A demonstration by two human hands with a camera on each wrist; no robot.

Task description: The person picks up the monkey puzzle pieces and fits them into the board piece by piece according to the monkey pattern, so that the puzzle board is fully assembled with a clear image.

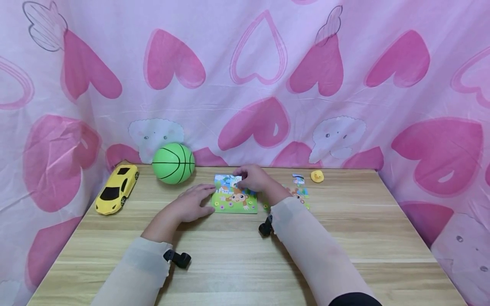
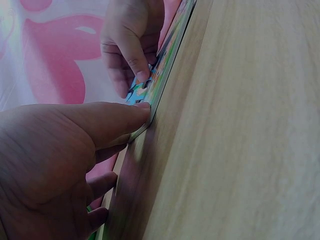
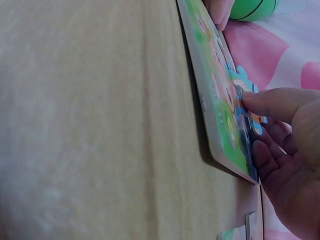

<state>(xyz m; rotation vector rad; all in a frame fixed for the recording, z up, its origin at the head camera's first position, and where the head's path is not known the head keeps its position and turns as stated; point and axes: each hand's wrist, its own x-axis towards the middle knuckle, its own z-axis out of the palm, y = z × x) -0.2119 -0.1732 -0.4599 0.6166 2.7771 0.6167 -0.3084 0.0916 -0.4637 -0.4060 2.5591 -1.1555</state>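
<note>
A jigsaw puzzle board (image 1: 229, 207) with a cartoon monkey on green grass lies flat on the wooden table. My right hand (image 1: 254, 178) is over its upper right part. In the right wrist view, the thumb and fingers of that hand pinch a blue puzzle piece (image 3: 242, 76), which stands tilted above the board's surface. My left hand (image 1: 191, 204) rests at the board's left edge, thumb and fingers spread and touching it. Loose puzzle pieces (image 1: 298, 179) lie to the right of the board, partly hidden behind my right wrist.
A green ball (image 1: 173, 163) sits at the back left, beside a yellow toy car (image 1: 116, 189). A small yellow duck (image 1: 317, 176) stands at the back right near the loose pieces. Behind the table (image 1: 229, 255) hangs a pink heart-patterned curtain (image 1: 214, 106).
</note>
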